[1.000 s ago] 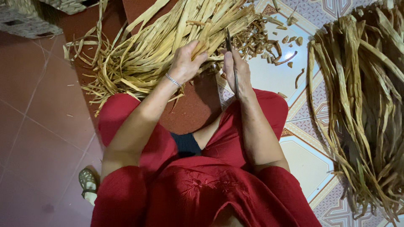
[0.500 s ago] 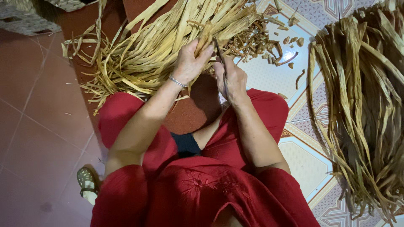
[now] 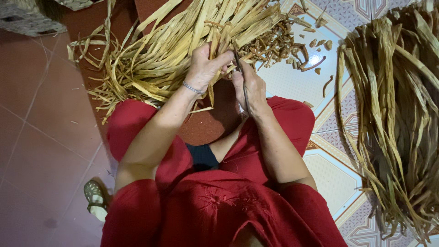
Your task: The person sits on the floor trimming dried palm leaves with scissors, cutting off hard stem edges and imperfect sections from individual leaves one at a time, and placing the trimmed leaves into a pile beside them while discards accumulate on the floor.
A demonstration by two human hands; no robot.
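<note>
At far left, a woven basket (image 3: 27,18) sits on the red tile floor (image 3: 36,137), its rim cut off by the frame's upper corner. A few stray fibres lie on the tiles near it. Lower down, beside my knee, a sandal (image 3: 95,199) rests on the same red floor.

I sit with my legs in red cloth (image 3: 215,210) spread apart, a pale pile of dried leaf strips (image 3: 160,55) fanned across the floor just ahead of my knees. My left hand (image 3: 205,67), a thin bracelet (image 3: 194,88) at the wrist, is closed around a few strips (image 3: 214,48) at the near edge of that pile, fingers curled and thumb pressed against them, holding them upright. My right hand (image 3: 247,87) is just beside it, nearly touching, wrapped tight around a slim dark blade (image 3: 242,82) whose tip points up into the held strips. Whether the blade is a knife or one arm of scissors, I cannot tell.

Right of my hands, short brown trimmings (image 3: 279,45) lie scattered where red tile gives way to patterned floor (image 3: 338,178) in white and blue, which catches a glare of light. At far right, well apart from the first pile, a second, darker heap (image 3: 393,114) of long strips runs the height of the frame.
</note>
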